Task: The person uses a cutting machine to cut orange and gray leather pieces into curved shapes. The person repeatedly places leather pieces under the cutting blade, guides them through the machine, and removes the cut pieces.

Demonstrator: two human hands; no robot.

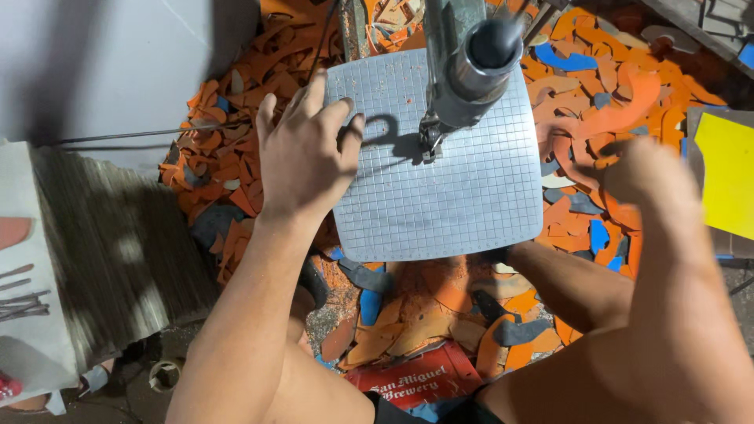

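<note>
under my head sits a grey gridded machine table (455, 196), square with rounded corners, dusted with orange specks. around it the floor (597, 102) is buried in orange, blue and grey offcuts. a metal post with a dark round knob (479, 55) rises over the table's far half and hides part of it. my left hand (302, 153) lies open, fingers spread on the table's left edge. my right hand (644, 177) is blurred, so i cannot tell its grip. a yellow sheet (726, 173) lies at far right.

right hand (646, 174): motion-blurred, grip unclear | yellow sheet (724, 173): cut by right edge
</note>
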